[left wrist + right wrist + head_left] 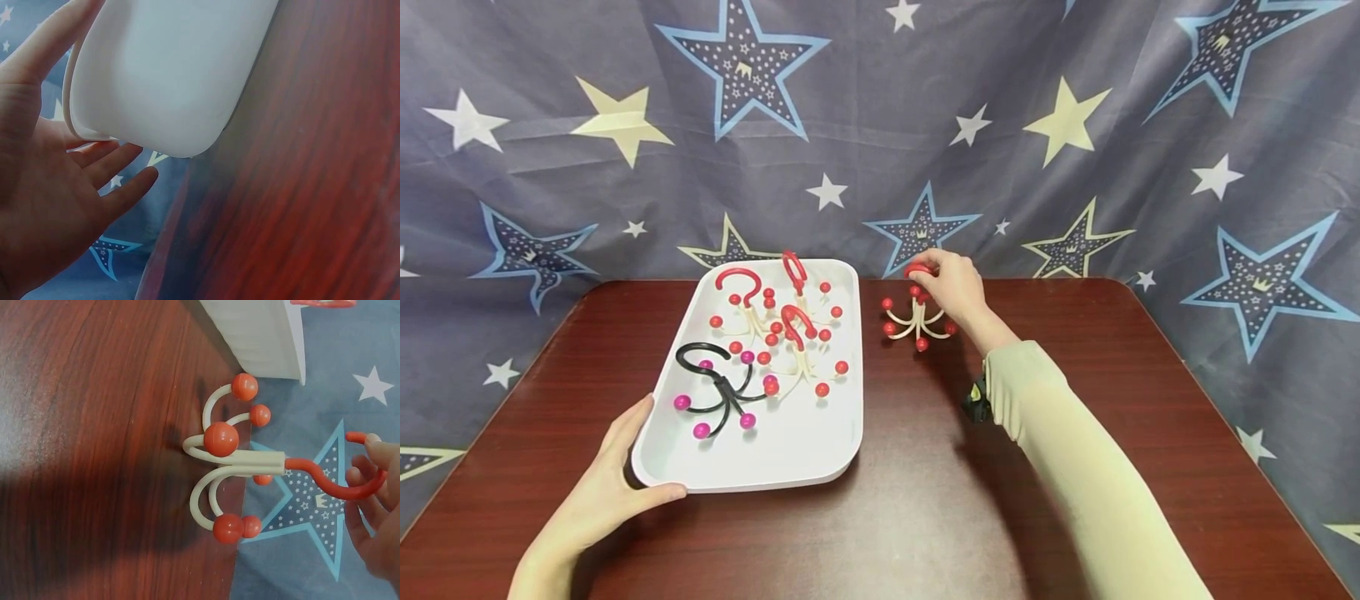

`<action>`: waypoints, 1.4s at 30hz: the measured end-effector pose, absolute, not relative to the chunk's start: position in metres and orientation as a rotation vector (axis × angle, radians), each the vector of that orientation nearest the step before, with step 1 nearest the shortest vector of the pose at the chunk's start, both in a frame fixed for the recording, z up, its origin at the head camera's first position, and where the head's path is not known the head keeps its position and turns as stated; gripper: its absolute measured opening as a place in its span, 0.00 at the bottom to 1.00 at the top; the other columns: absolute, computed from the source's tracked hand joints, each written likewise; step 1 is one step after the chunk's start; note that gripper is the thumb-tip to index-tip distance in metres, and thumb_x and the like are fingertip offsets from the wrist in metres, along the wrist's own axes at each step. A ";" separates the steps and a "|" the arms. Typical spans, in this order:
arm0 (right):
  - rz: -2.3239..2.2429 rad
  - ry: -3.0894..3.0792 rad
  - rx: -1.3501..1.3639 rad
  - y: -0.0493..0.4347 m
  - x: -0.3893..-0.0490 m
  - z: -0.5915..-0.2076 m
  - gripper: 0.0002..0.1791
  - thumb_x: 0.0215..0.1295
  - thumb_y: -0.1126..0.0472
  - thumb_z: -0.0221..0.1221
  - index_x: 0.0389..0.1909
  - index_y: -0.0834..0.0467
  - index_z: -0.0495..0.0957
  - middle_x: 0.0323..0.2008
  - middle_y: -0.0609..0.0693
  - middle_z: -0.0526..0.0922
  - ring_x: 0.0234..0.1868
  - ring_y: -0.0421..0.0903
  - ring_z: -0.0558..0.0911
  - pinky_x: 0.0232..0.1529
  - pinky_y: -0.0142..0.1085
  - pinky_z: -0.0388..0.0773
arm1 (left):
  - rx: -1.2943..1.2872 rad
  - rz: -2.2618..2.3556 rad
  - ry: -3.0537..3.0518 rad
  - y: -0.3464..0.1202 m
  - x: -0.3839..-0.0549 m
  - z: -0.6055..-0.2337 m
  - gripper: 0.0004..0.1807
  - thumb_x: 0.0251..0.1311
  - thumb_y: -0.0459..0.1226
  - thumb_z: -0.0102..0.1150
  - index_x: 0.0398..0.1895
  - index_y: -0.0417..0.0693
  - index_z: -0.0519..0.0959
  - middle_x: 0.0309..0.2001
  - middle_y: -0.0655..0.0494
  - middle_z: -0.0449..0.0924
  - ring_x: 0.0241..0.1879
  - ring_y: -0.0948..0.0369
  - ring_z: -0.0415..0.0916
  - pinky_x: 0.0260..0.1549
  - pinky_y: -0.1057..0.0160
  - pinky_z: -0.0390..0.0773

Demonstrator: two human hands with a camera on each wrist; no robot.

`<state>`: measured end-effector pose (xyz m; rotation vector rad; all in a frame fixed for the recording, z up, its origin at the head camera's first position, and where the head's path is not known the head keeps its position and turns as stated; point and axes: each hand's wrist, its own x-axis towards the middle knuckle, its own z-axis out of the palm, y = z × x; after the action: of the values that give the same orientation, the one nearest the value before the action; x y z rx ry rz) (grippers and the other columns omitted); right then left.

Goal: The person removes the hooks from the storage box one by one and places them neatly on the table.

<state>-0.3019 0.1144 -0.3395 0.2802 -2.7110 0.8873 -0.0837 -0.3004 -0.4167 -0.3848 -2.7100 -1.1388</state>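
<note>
My right hand (951,283) pinches the red hooked top of a cream multi-arm hanger hook (917,318) with red ball tips, to the right of the tray. In the right wrist view, its curved arms (209,440) point toward the table; whether they touch it I cannot tell. My left hand (606,483) holds the near left corner of a white tray (812,454), its thumb along the near rim and its fingers at the left side. Inside lie several hangers: a black hanger hook (724,387) with magenta balls and cream ones with red hooks (801,367).
A brown wooden table (917,500) carries the tray on its left half. Behind it hangs a grey-blue curtain (865,100) with stars, close to the table's far edge. A small dark item (976,402) shows at the right sleeve's cuff.
</note>
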 end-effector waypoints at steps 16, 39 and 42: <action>0.978 -2.523 0.654 0.049 -0.269 -0.321 0.15 0.57 0.50 0.60 0.42 0.53 0.81 0.41 0.46 0.81 0.40 0.41 0.77 0.44 0.33 0.70 | -0.357 -1.132 -2.726 -0.300 -0.082 -0.417 0.63 0.30 0.35 0.76 0.71 0.50 0.45 0.67 0.43 0.46 0.59 0.81 0.41 0.48 0.88 0.42; 1.065 -2.706 0.801 -0.015 -0.242 -0.340 0.17 0.61 0.56 0.57 0.51 0.53 0.77 0.45 0.46 0.82 0.44 0.39 0.80 0.46 0.29 0.72 | -0.376 -1.123 -2.716 -0.299 -0.083 -0.416 0.63 0.30 0.35 0.76 0.72 0.51 0.44 0.67 0.42 0.45 0.60 0.82 0.39 0.48 0.88 0.41; 1.077 -2.688 0.789 -0.016 -0.242 -0.341 0.16 0.61 0.55 0.57 0.50 0.52 0.78 0.45 0.45 0.82 0.45 0.38 0.79 0.46 0.29 0.72 | -0.374 -1.132 -2.714 -0.299 -0.083 -0.416 0.63 0.30 0.34 0.75 0.72 0.51 0.44 0.67 0.42 0.45 0.60 0.82 0.39 0.49 0.88 0.41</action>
<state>-0.2419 -0.0162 -0.3410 0.7887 -2.6884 1.0772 -0.0827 -0.2987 -0.4160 -0.3744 -2.7141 -1.1324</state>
